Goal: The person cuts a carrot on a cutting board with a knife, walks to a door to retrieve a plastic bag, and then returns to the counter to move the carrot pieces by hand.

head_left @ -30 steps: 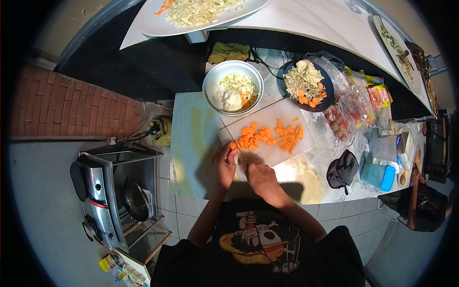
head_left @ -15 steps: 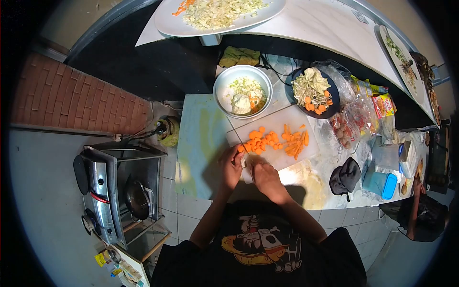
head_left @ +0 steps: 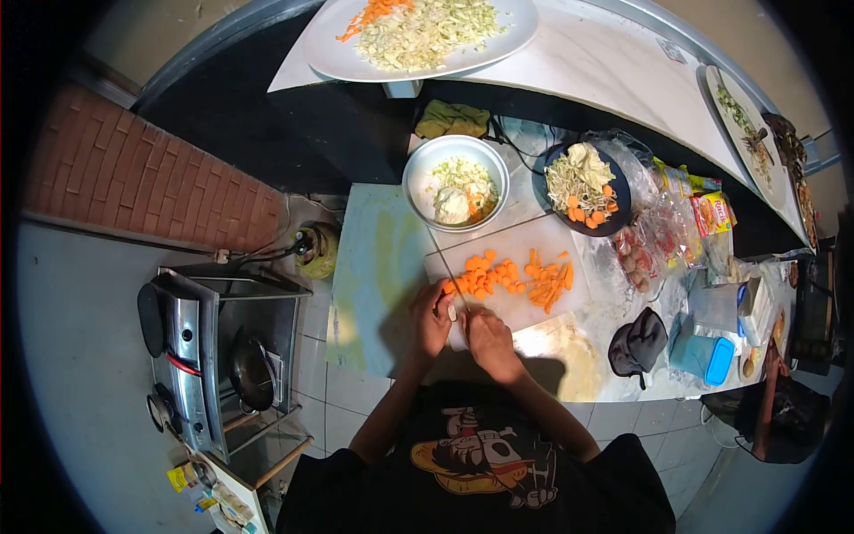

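One stove (head_left: 185,356): silver-fronted, well left of the desk (head_left: 365,258), with a black pan (head_left: 253,374) in the metal frame beside it.
Gas cylinder (head_left: 320,254): standing just left of the desk, fitted with a black hose.
Platter (head_left: 322,55): up on the raised shelf (head_left: 596,53), heaped with pale shreds and some orange ones at its left end.
Left hand (head_left: 431,320): fingertips closed on a carrot piece (head_left: 448,287) at the left part of the board.
Bowl (head_left: 412,182): just beyond the board, holding chopped greens, a pale lump and bits of orange.
Knife (head_left: 464,301): seen almost edge-on as a thin dark line, right beside the carrot piece.
Carrot rounds (head_left: 480,274): scattered on the board, ahead of both hands.
Right hand (head_left: 489,343): curled tight round the knife's handle, mostly hiding it.
Board (head_left: 516,233): lying flat on the desk.
Carrot sticks (head_left: 551,283): piled on the board's right half.
Dark plate (head_left: 620,209): beyond the board, bearing sprouts and carrot slices.
Cap (head_left: 638,343): lying right of the board.
Tub (head_left: 698,354): blue-lidded, right of the cap.
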